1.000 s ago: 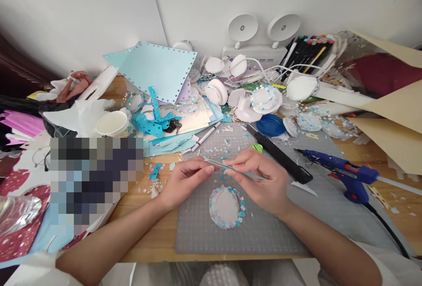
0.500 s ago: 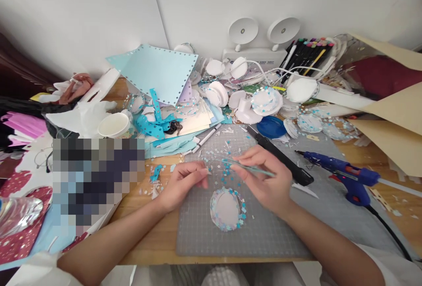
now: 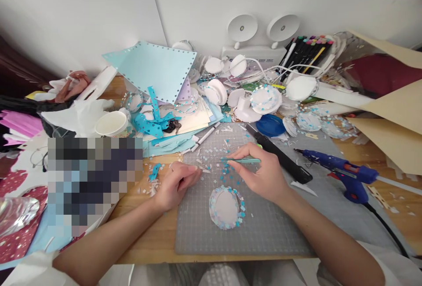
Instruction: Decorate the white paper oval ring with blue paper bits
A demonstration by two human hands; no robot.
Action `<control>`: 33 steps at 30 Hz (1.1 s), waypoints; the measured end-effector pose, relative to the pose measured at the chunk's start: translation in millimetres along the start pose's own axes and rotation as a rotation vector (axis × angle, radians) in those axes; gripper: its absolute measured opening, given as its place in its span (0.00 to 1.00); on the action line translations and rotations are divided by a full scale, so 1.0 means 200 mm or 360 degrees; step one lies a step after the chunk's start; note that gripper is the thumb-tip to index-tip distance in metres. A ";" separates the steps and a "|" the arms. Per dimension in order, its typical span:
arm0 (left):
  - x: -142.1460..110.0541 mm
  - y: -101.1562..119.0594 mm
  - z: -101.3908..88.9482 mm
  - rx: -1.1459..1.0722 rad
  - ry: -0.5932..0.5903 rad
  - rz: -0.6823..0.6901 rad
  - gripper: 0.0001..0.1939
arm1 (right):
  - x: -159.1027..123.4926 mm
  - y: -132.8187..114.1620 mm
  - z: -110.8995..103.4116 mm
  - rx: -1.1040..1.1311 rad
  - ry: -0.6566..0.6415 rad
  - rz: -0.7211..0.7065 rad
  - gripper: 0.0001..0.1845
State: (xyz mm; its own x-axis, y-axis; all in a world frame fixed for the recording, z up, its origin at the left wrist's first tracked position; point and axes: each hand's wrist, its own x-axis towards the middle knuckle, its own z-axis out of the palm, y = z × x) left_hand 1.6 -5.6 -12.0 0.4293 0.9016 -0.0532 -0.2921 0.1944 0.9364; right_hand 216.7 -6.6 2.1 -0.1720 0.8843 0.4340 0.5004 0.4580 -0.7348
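Observation:
My right hand [image 3: 259,169] pinches a pair of teal tweezers [image 3: 245,160], their tips among small blue paper stars [image 3: 227,167] scattered on the grey cutting mat [image 3: 263,237]. To the left, my left hand [image 3: 178,182] is closed, thumb against forefinger, with a thin white sliver [image 3: 206,170] at the fingertips. Between and below both hands lies a round white disc [image 3: 224,209], its rim ringed with blue and pale stars. Neither hand touches the disc.
A blue glue gun [image 3: 343,169] and a black cutter-like tool [image 3: 283,158] lie to the right. Behind are a blue lid [image 3: 271,125], a white pen [image 3: 206,136], more decorated discs [image 3: 265,100] and light-blue paper [image 3: 158,68]. At left stands a paper cup [image 3: 112,123].
The tweezers have swung level, and my right hand has shifted slightly left, tips staying among the stars. My left hand has drawn a little left, away from the stars.

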 end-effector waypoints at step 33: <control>0.01 0.02 0.03 0.0400 0.0105 -0.0148 0.15 | -0.02 -0.05 -0.03 0.0724 0.0254 0.0047 0.08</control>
State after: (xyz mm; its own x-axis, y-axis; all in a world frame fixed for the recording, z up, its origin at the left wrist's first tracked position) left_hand 6.8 -5.6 -6.8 0.3853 0.9092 -0.1577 -0.0291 0.1828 0.9827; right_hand 216.5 -14.8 11.7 -0.0129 0.8888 0.4581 0.0753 0.4577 -0.8859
